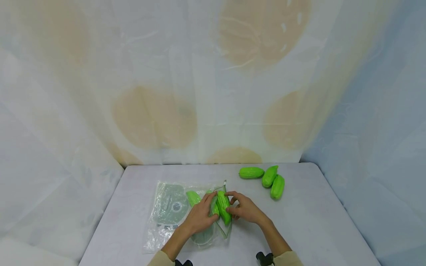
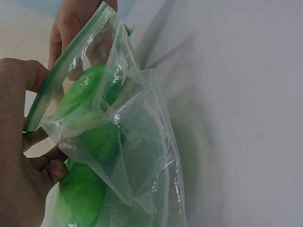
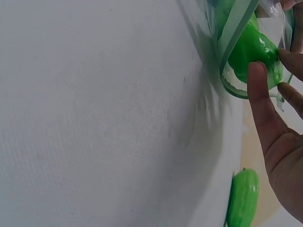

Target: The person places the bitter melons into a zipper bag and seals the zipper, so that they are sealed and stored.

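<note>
A clear zip bag [image 1: 203, 239] with a green seal strip lies mouth to the right, and bitter melons [image 2: 80, 196] show through its plastic. My left hand [image 1: 199, 217] grips the bag beside its mouth, fingers around the seal strip [image 2: 66, 64]. A bright green bitter melon [image 1: 223, 207] lies within the opening, pinched at its right side by the thumb and fingers of my right hand [image 1: 247, 210]. In the right wrist view that bitter melon [image 3: 258, 52] sits inside the looped green rim. The bag's plastic partly covers the melons.
Beyond my right hand lie three more bitter melons: one sideways [image 1: 251, 172], one slanted [image 1: 269, 176], one nearer [image 1: 277, 187]. A flat clear plastic package [image 1: 171, 204] of greenish bags lies left, partly under the zip bag. Draped sheeting [image 1: 199, 74] surrounds the white table [image 1: 309, 221].
</note>
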`<state>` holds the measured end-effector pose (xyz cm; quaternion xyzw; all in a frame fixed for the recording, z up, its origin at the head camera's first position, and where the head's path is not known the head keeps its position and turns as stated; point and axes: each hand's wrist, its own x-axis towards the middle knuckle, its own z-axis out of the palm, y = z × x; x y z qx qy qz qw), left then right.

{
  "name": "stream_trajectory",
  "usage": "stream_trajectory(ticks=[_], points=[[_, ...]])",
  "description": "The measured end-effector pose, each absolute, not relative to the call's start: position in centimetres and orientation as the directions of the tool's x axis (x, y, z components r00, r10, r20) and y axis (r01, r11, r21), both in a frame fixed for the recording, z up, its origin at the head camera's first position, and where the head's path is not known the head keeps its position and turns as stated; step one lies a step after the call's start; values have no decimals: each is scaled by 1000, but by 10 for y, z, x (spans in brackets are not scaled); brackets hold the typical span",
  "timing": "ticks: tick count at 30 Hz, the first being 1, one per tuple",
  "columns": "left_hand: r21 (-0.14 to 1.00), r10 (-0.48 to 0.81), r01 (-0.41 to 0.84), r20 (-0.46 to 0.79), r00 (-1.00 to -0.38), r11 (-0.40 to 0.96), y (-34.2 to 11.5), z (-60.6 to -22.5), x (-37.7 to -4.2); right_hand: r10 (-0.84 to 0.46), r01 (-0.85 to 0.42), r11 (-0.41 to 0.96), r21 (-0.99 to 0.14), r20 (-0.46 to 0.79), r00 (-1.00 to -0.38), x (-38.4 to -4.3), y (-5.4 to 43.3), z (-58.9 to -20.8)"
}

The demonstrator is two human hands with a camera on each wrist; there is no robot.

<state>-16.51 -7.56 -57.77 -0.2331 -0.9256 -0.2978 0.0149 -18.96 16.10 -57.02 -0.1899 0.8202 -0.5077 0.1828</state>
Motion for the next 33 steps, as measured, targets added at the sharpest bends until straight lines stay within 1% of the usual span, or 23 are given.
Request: stream_trajectory(ticks=[12,21,27,33], points=[[557,415,434,169,-894,708,-75,-579,-164,-489,-117,399,-909,-103,-866,-190,164,-573],[557,420,448,188,-888,699,-75,-583,-166,-476,-146,436,-888,-90,-875,-190,165,-571],[584,423,442,179,-888,681,-75,-583,-166,-497,-176,438,-881,-75,-864,-187,166,-568],[592,428,433,159,-889,680,-75,-583,-165,-513,-182,453,-873,-88,-854,-188,167,-569]])
